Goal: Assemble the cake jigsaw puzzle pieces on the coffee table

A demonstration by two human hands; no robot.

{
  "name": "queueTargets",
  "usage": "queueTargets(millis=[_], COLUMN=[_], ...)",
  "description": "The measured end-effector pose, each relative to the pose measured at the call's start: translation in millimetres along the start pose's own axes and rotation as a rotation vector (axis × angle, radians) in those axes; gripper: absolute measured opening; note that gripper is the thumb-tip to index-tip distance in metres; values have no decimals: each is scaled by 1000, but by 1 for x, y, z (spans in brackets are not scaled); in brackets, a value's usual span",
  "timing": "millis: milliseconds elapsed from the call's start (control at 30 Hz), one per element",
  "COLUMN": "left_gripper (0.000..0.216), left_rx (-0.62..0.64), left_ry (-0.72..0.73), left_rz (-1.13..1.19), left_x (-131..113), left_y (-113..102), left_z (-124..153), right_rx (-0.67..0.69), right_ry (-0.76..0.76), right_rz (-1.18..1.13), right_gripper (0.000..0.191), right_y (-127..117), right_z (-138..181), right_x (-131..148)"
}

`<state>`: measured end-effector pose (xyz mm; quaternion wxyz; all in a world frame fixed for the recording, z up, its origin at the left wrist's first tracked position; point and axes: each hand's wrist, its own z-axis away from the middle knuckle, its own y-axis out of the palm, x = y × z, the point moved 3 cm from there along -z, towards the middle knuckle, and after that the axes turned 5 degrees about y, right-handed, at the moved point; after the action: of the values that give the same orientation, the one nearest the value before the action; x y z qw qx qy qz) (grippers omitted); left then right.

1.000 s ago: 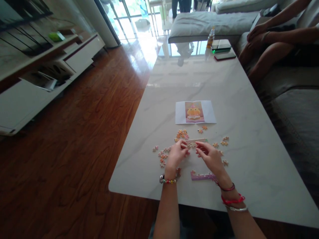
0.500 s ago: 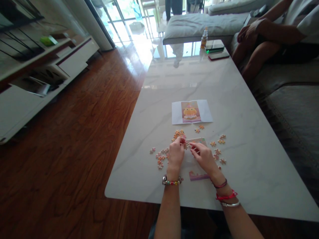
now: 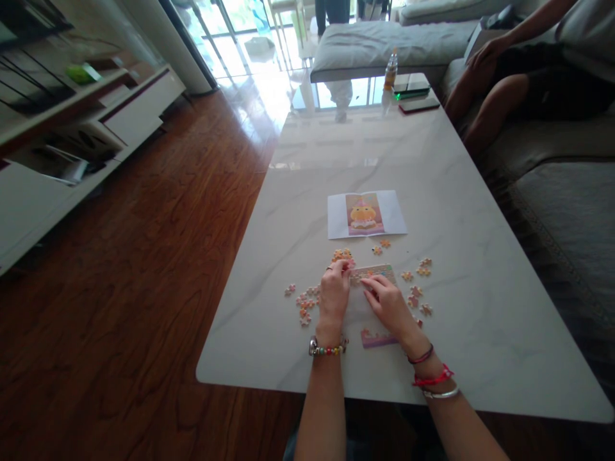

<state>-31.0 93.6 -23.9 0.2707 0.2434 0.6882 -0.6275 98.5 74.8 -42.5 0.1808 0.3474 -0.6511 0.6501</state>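
Observation:
My left hand (image 3: pixel 334 291) rests on the marble table (image 3: pixel 461 192), fingertips pinched at the left end of a joined strip of puzzle pieces (image 3: pixel 382 272). My right hand (image 3: pixel 387 301) lies beside it, fingers pressing on the same strip. Whether a loose piece sits between my left fingers is too small to tell. A small pile of orange pieces (image 3: pixel 342 255) lies just beyond my left hand. A pink joined edge strip (image 3: pixel 372 338) sits by my right wrist. The reference picture (image 3: pixel 366 214) of a yellow figure lies farther up the table.
Loose pieces are scattered left (image 3: pixel 302 301) and right (image 3: pixel 417 282) of my hands. A bottle (image 3: pixel 391 68) and phones (image 3: pixel 413 93) stand at the far end. Another person sits on the grey sofa (image 3: pixel 552 186) at right. Wooden floor and a low shelf unit (image 3: pixel 72 147) lie left.
Both hands have moved closer together over the joined strip, and my left fingertips shifted up toward the orange pile. The camera drifted slightly right.

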Motion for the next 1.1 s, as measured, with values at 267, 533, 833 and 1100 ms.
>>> queueTargets(millis=[267,533,833,1100], left_gripper=[11,13,13,16], left_rx=[234,238,287,280], left_ry=[-69,-45,-58,-25], left_rz=[-214,-289,-291,-323], left_x=[0,-5,-4,-4], left_y=[0,0,1,-1], left_z=[7,6,6,8], right_rx=[-16,33,58,69], right_ry=[-11,-31,-43,-48], right_rz=[121,200,213,187], right_gripper=[30,34,36,35], right_y=[-2,0,0,-1], right_z=[1,1,1,1], right_x=[-1,-1,1,1])
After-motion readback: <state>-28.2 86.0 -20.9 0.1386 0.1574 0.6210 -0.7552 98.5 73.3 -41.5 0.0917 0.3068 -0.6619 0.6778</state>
